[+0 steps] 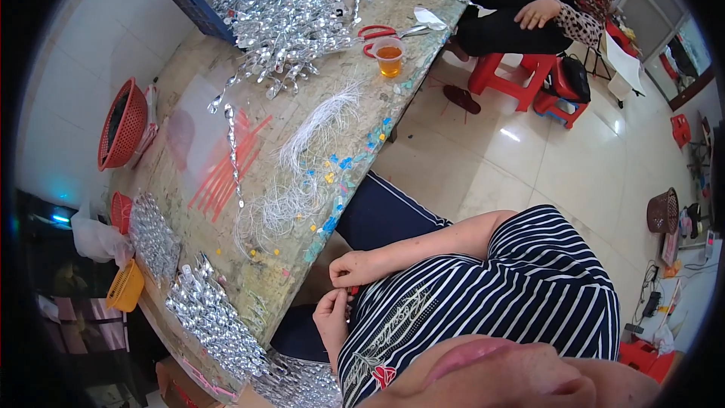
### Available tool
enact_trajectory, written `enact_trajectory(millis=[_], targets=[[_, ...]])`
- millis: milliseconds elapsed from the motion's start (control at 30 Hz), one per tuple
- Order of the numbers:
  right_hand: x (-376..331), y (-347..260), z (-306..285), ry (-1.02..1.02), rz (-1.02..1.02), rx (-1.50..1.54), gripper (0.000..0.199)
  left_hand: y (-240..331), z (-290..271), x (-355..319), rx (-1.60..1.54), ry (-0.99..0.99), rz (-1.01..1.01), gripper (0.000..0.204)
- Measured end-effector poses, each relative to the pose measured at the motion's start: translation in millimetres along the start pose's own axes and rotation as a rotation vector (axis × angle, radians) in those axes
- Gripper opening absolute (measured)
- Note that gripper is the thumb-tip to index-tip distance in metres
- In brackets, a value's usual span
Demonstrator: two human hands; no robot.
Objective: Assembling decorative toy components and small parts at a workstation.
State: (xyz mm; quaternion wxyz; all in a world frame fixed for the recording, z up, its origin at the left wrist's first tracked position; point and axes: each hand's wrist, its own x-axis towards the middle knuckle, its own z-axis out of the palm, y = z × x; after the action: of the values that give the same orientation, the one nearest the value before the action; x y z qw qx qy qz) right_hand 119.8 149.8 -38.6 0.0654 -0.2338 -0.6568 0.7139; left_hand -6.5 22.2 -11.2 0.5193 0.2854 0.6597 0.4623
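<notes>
Both my hands are close together in front of my striped shirt, above my lap by the table's edge. My right hand [351, 267], the upper one in the picture, is closed in a pinch, its fingertips at a small red piece [353, 289]. Just below, my left hand [331, 319] is pinched too, its fingertips almost meeting the right ones. A few tiny dark spots show beside the left fingers; what that hand holds is too small to make out. The worktable [291, 287] lies beside both hands.
Silver twisted strips [287, 23] are heaped on the table, with more bundles [211, 317] near its lower end. White threads [321, 125], red strips [226, 170], red-handled scissors [377, 32] and a cup of amber liquid [390, 57] lie about. Another person sits beyond red stools [513, 79].
</notes>
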Motion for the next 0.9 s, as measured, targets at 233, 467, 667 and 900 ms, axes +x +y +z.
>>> enact_trajectory(millis=[233,467,667,900], targets=[[-6,7,-3,0.004,-0.033,-0.068,0.019,0,7,-2,0.009,-0.009,-0.024,0.012],[-20,9,-3,0.040,-0.088,-0.095,0.019,-1,15,-7,0.044,-0.022,-0.067,0.013],[-38,-1,-1,0.012,-0.051,-0.049,0.018,-4,22,-14,0.073,-0.001,-0.051,0.014],[-45,-1,1,0.017,-0.042,0.056,0.018,-2,27,-22,0.052,0.040,-0.034,0.014]])
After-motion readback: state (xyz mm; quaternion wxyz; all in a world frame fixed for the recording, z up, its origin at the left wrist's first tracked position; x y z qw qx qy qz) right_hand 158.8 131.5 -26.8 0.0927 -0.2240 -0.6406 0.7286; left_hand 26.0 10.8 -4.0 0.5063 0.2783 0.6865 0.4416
